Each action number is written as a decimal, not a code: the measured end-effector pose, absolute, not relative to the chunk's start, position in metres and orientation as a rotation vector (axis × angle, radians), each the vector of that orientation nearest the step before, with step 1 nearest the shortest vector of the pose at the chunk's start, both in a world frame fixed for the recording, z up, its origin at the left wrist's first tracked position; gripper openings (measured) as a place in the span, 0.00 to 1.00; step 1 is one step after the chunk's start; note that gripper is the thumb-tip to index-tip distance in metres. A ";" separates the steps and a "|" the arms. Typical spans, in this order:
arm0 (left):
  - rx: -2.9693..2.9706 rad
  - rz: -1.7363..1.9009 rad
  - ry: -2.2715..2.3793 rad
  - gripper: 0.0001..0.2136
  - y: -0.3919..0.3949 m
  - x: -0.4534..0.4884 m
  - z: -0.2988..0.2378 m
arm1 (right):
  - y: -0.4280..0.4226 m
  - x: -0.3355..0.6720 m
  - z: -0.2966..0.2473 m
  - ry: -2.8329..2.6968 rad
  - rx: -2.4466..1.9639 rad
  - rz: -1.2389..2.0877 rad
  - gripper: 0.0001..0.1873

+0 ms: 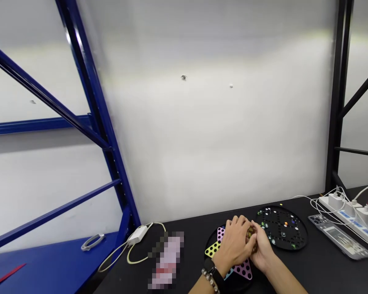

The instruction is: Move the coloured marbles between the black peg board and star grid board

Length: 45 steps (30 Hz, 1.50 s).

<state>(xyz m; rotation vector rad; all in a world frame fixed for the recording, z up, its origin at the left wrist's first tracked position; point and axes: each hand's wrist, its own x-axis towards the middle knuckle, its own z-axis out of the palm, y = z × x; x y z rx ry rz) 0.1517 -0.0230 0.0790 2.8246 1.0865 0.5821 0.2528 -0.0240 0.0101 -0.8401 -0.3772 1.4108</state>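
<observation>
Both hands meet over a Chinese checkers board [213,249] with coloured, black-holed triangles in yellow, pink, purple and blue. My left hand [235,241] curves palm-down on the board's right half, its fingers touching those of my right hand [263,250]. My right hand is cupped, palm turned inward. Small yellowish-green marbles [250,233] show in the gap between the two hands, closed in by both. How many there are is hidden by the fingers. The hands cover much of the board's middle. A dark band and a beaded bracelet [210,279] circle my left wrist.
Right of the board lies a round black tray [301,246] with scattered marbles and small coloured pieces. Further right are a phone in a clear case [340,237] and a power strip [349,214] with cables. A white adapter [138,234] and a blurred pinkish item [169,259] lie left.
</observation>
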 end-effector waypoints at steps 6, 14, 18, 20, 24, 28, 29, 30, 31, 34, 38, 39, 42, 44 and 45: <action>2.619 0.282 1.177 0.24 0.014 0.108 0.065 | -0.014 0.342 0.000 -1.013 -1.447 0.720 0.21; 2.633 -0.027 1.377 0.32 0.034 0.079 0.054 | -0.031 0.369 -0.010 -1.764 -1.993 -0.078 0.17; 2.650 -0.034 1.542 0.32 0.021 0.091 0.054 | -0.044 0.324 0.006 -1.855 -1.896 -0.021 0.25; 2.649 -0.068 1.646 0.32 0.012 0.097 0.054 | -0.052 0.300 0.010 -1.944 -1.824 0.120 0.31; 2.667 -0.148 1.783 0.32 -0.003 0.101 0.057 | -0.060 0.276 0.007 -2.045 -1.769 0.336 0.37; 2.701 -0.119 1.674 0.29 -0.002 0.090 0.059 | -0.054 0.286 0.003 -2.073 -1.704 0.505 0.39; 2.710 -0.106 1.649 0.27 0.000 0.086 0.058 | -0.053 0.290 0.002 -2.078 -1.691 0.535 0.40; 2.718 -0.090 1.624 0.25 0.003 0.083 0.056 | -0.051 0.293 0.002 -2.082 -1.683 0.556 0.41; 2.727 -0.073 1.601 0.24 0.006 0.080 0.054 | -0.051 0.294 0.003 -2.085 -1.677 0.569 0.42; 2.753 -0.027 1.541 0.21 0.016 0.078 0.045 | -0.051 0.295 0.005 -2.084 -1.683 0.583 0.44; 2.766 0.006 1.499 0.19 0.025 0.081 0.034 | -0.053 0.293 0.009 -2.094 -1.703 0.584 0.44; 2.768 0.012 1.494 0.19 0.027 0.081 0.032 | -0.053 0.293 0.009 -2.094 -1.702 0.579 0.43; 2.774 0.018 1.478 0.19 0.030 0.081 0.027 | -0.054 0.293 0.009 -2.091 -1.694 0.563 0.42; 2.773 0.015 1.468 0.21 0.032 0.079 0.026 | -0.054 0.293 0.008 -2.084 -1.691 0.556 0.42; 2.772 0.014 1.465 0.22 0.032 0.078 0.026 | -0.054 0.293 0.008 -2.080 -1.688 0.555 0.42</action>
